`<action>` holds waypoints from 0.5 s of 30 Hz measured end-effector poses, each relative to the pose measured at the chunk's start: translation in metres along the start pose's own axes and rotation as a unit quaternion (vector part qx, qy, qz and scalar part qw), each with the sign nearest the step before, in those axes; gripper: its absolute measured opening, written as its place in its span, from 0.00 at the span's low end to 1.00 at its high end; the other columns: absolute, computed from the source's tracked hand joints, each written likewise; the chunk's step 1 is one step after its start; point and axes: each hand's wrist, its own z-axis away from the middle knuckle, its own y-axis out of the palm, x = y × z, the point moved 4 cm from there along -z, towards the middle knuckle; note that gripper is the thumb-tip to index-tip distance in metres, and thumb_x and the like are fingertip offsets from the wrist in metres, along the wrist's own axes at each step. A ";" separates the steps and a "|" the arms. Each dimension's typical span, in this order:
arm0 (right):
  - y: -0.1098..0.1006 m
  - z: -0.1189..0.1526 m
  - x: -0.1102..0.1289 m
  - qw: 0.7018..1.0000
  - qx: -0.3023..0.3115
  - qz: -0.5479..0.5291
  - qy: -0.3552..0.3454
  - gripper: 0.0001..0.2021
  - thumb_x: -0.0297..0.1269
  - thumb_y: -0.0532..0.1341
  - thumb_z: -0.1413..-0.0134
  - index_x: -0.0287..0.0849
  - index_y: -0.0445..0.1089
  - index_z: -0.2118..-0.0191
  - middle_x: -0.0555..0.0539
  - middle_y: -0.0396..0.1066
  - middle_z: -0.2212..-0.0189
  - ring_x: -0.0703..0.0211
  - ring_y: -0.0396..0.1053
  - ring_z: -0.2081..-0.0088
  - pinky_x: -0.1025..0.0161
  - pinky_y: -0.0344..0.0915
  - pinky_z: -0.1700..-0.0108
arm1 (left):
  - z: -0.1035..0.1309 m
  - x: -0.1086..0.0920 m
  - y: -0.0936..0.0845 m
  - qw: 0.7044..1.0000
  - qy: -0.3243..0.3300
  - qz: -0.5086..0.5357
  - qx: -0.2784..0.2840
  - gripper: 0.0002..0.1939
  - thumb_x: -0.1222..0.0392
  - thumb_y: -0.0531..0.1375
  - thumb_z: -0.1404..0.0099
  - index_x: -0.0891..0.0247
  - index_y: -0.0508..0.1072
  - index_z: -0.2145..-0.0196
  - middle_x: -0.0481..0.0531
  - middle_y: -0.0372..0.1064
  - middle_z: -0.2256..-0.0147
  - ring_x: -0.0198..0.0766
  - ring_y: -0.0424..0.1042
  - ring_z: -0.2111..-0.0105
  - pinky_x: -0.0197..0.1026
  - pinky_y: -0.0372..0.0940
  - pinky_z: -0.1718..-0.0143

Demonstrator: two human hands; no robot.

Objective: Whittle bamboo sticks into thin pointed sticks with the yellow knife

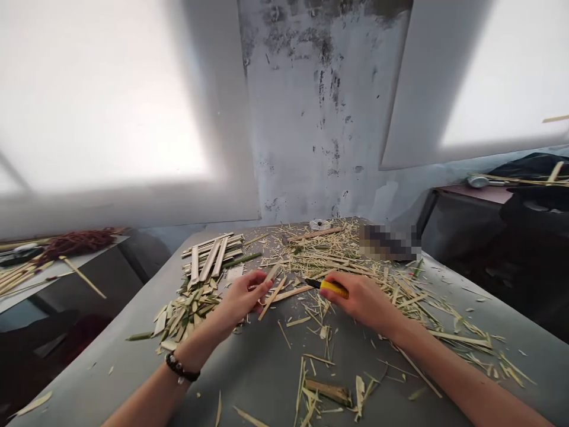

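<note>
My right hand (355, 295) is wrapped round a yellow and black utility knife (334, 289), its dark front end pointing left. My left hand (249, 292) pinches a short, pale strip of split plant stem (272, 272) between thumb and fingers. A small gap separates the knife from the left hand and its strip. Below and between the hands, thin strips (272, 298) lie on the grey table. To the left of the left hand sit a stack of longer split pieces (208, 258) and a pile of short green and pale pieces (189, 313).
Shavings (329, 258) cover the table's (249, 362) far middle and right. A clear round object (320, 225) lies at the back, near a blurred dark object (390, 242). A stem chunk (328, 391) lies near the front. Side tables hold reddish fibre (77, 243) and long strips.
</note>
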 end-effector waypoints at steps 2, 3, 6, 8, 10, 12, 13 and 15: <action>0.003 0.001 0.001 1.000 -0.007 -0.007 -0.005 0.25 0.62 0.53 0.28 0.46 0.73 0.54 0.46 0.77 0.62 0.53 0.73 0.63 0.58 0.63 0.61 | 0.009 0.000 0.010 0.997 -0.010 0.080 0.021 0.17 0.50 0.62 0.24 0.64 0.73 0.45 0.56 0.75 0.51 0.42 0.78 0.59 0.48 0.77 0.59; 0.004 0.002 0.001 1.000 -0.009 -0.010 -0.007 0.24 0.63 0.53 0.28 0.46 0.72 0.54 0.46 0.77 0.62 0.53 0.73 0.63 0.58 0.62 0.61 | 0.013 -0.001 0.014 0.992 -0.012 0.118 0.033 0.17 0.49 0.62 0.24 0.64 0.73 0.46 0.55 0.75 0.52 0.41 0.78 0.60 0.47 0.76 0.60; 0.009 0.003 0.000 1.000 -0.008 -0.017 -0.014 0.24 0.63 0.55 0.29 0.46 0.71 0.54 0.47 0.76 0.63 0.54 0.72 0.65 0.60 0.61 0.63 | 0.020 -0.007 0.024 0.973 -0.013 0.219 0.074 0.16 0.51 0.64 0.26 0.64 0.74 0.48 0.55 0.75 0.52 0.40 0.77 0.59 0.48 0.76 0.56; 0.010 0.004 0.000 0.999 -0.007 -0.024 -0.021 0.24 0.63 0.54 0.29 0.47 0.71 0.52 0.48 0.75 0.65 0.55 0.70 0.67 0.60 0.60 0.64 | 0.022 -0.009 0.030 0.959 -0.011 0.269 0.093 0.15 0.54 0.67 0.29 0.63 0.74 0.50 0.56 0.75 0.51 0.40 0.77 0.56 0.50 0.75 0.49; 0.011 0.005 0.003 0.999 -0.008 -0.032 -0.030 0.23 0.62 0.53 0.27 0.47 0.71 0.50 0.48 0.74 0.66 0.55 0.70 0.67 0.60 0.61 0.64 | 0.024 -0.009 0.035 0.948 -0.008 0.302 0.099 0.17 0.55 0.70 0.31 0.61 0.72 0.49 0.55 0.76 0.53 0.41 0.77 0.54 0.51 0.73 0.44; 0.011 0.007 0.007 0.998 -0.008 -0.040 -0.044 0.22 0.60 0.53 0.26 0.47 0.71 0.49 0.48 0.75 0.65 0.56 0.71 0.67 0.60 0.62 0.63 | 0.025 -0.008 0.040 0.943 -0.006 0.319 0.098 0.21 0.53 0.70 0.31 0.60 0.70 0.47 0.54 0.77 0.57 0.41 0.79 0.56 0.51 0.73 0.45; 0.012 0.008 0.010 0.998 -0.008 -0.043 -0.053 0.21 0.58 0.53 0.26 0.48 0.71 0.48 0.48 0.76 0.64 0.56 0.72 0.66 0.61 0.63 0.62 | 0.025 -0.008 0.042 0.941 -0.004 0.324 0.096 0.22 0.51 0.70 0.31 0.60 0.68 0.45 0.53 0.77 0.59 0.41 0.79 0.58 0.50 0.74 0.47; 0.013 0.010 0.014 0.996 -0.011 -0.048 -0.074 0.19 0.57 0.54 0.25 0.48 0.70 0.47 0.47 0.76 0.60 0.56 0.73 0.62 0.60 0.65 0.59 | 0.026 -0.007 0.045 0.941 0.000 0.326 0.093 0.23 0.50 0.69 0.30 0.61 0.67 0.45 0.53 0.78 0.62 0.40 0.80 0.61 0.48 0.76 0.51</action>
